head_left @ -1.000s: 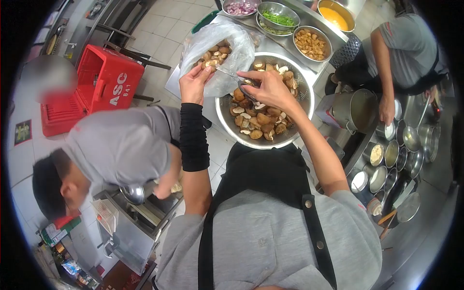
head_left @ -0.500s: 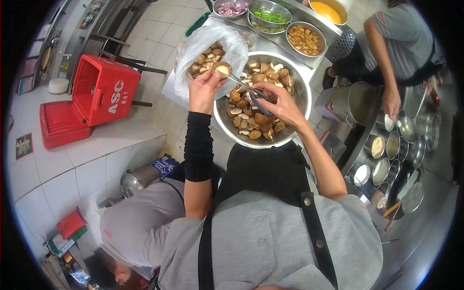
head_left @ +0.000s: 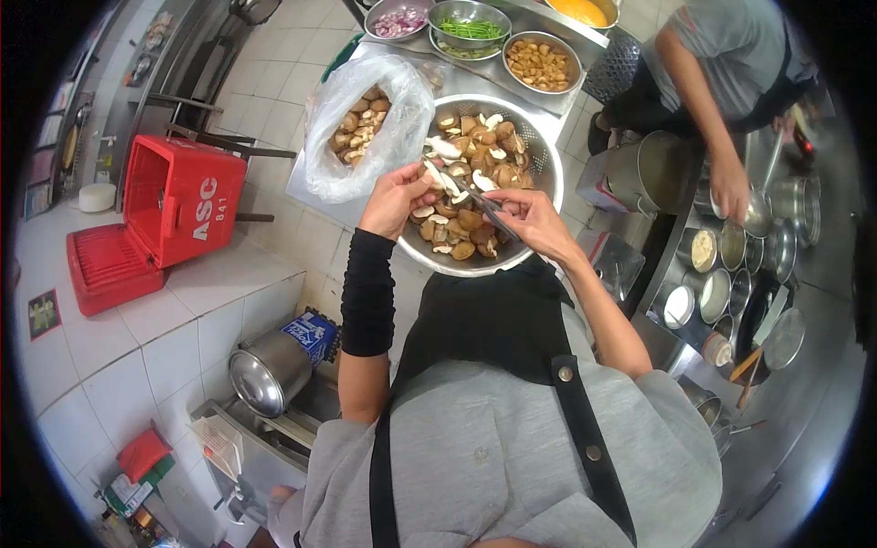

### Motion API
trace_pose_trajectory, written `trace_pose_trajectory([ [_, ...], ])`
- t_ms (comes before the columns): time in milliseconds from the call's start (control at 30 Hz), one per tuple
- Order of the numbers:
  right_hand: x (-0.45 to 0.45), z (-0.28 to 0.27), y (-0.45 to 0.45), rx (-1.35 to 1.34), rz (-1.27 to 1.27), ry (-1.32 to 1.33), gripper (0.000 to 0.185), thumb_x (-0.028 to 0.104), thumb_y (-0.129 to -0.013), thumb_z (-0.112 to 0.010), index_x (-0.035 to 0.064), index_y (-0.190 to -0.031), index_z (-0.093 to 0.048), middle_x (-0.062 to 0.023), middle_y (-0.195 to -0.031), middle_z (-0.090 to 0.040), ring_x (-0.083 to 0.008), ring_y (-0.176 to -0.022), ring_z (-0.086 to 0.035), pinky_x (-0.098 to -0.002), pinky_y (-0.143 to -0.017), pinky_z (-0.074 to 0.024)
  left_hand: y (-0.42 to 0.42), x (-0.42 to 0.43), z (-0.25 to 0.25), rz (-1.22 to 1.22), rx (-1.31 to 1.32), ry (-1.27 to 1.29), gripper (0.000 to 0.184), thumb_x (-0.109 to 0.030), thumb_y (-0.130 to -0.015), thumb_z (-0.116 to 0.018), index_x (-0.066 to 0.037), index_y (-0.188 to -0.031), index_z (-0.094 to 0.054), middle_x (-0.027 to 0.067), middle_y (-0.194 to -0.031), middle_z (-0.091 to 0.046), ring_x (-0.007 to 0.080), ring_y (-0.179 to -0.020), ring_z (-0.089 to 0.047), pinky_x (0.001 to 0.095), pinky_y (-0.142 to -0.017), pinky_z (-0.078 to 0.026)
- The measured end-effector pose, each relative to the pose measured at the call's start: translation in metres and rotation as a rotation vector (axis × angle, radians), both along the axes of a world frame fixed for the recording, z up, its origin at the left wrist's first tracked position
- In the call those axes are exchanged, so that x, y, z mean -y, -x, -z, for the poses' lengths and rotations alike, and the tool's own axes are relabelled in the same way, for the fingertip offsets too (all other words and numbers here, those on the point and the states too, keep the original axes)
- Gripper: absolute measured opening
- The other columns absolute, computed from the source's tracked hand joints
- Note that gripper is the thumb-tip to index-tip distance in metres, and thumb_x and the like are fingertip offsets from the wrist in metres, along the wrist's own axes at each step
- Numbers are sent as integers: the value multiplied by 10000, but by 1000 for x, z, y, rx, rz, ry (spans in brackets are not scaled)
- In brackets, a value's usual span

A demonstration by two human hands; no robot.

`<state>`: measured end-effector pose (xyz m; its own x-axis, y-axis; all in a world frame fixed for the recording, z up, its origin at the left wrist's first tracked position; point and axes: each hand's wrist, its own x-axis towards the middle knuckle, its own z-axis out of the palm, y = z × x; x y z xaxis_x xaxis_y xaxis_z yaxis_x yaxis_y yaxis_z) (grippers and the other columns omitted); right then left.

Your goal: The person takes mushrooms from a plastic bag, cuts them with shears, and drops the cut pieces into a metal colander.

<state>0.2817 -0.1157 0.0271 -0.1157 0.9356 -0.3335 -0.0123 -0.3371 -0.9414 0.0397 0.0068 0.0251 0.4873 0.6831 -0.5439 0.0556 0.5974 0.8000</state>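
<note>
Over a perforated metal colander [head_left: 546, 163] my left hand [head_left: 398, 201] pinches a mushroom [head_left: 435, 175], with pale cut pieces showing around it. My right hand [head_left: 532, 221] grips a pair of scissors [head_left: 493, 216], whose blades point at the mushroom in my left fingers. Cut brown-capped mushroom pieces [head_left: 470, 222] fill much of the colander. To the left of the colander, a clear plastic bag [head_left: 406, 87] stands open with whole mushrooms [head_left: 363, 126] inside.
Beyond the colander are bowls of chopped purple onion [head_left: 399, 24], cut greens [head_left: 470, 31] and brown chunks [head_left: 543, 62]. A co-worker's hand [head_left: 730, 190] reaches over small containers at right. A red cooler box [head_left: 194, 196] lies open at left.
My left hand has gone from beside the bag to above the colander, and the mushroom now shows cut slices. The co-worker at lower left has mostly left view.
</note>
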Motion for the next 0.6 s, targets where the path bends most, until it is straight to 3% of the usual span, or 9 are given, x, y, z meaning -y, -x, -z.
trace_pose_trajectory([
  [100,13,6,-14,25,32,10,337,28,-944,-662,-21,-1278,-656,0,-848,-720,-32,-765,-588,-229,-696,-474,-8,17,4,50,-98,-60,351,-117,-1008,-618,-7,-1341,-629,42,-1161,-681,75,-963,-626,232,-835,-530],
  [133,20,-6,-18,26,49,31,336,23,-941,-661,-17,-1275,-659,-1,-842,-719,-32,-754,-583,-230,-685,-469,-9,23,5,132,-118,-194,366,-141,-990,-649,-20,-1336,-648,27,-1139,-689,70,-941,-618,233,-809,-517],
  [233,32,-10,-35,16,167,3,340,26,-946,-643,10,-1286,-658,-3,-826,-717,-21,-713,-561,-211,-625,-425,-15,39,-12,345,-322,-405,438,-169,-955,-681,-43,-1372,-634,87,-1117,-723,131,-887,-669,291,-812,-544],
  [267,35,-10,-45,24,186,3,341,33,-950,-638,11,-1290,-655,-4,-826,-718,-16,-704,-558,-202,-610,-411,-20,46,-23,282,-409,-513,426,-185,-941,-691,-53,-1344,-655,134,-1074,-729,166,-863,-674,315,-813,-543],
  [400,41,-4,-57,-1,354,-46,342,67,-971,-635,1,-1306,-644,-4,-831,-723,5,-657,-538,-170,-556,-360,-5,13,-32,29,-627,-784,303,-196,-967,-669,-40,-1221,-722,142,-1066,-747,184,-875,-677,330,-815,-540],
  [467,39,-1,-62,-23,383,-41,345,75,-979,-643,3,-1317,-641,-18,-853,-737,1,-680,-560,-172,-568,-377,25,-35,11,-68,-745,-1069,276,-159,-961,-633,-39,-1189,-731,167,-1074,-755,266,-934,-716,370,-854,-550],
  [533,37,-4,-56,-17,378,-63,344,71,-979,-645,-1,-1315,-638,-24,-859,-741,-2,-699,-573,-175,-581,-388,37,-74,24,-43,-935,-1048,274,-140,-927,-640,-37,-1160,-739,178,-1087,-753,351,-987,-718,417,-886,-553],
  [600,30,-4,-50,-6,353,-105,344,65,-975,-651,-5,-1311,-636,-25,-861,-743,-2,-717,-582,-177,-590,-395,49,-117,53,24,-1027,-1005,309,-145,-900,-660,-44,-1184,-726,180,-1125,-738,376,-1029,-698,444,-931,-537],
])
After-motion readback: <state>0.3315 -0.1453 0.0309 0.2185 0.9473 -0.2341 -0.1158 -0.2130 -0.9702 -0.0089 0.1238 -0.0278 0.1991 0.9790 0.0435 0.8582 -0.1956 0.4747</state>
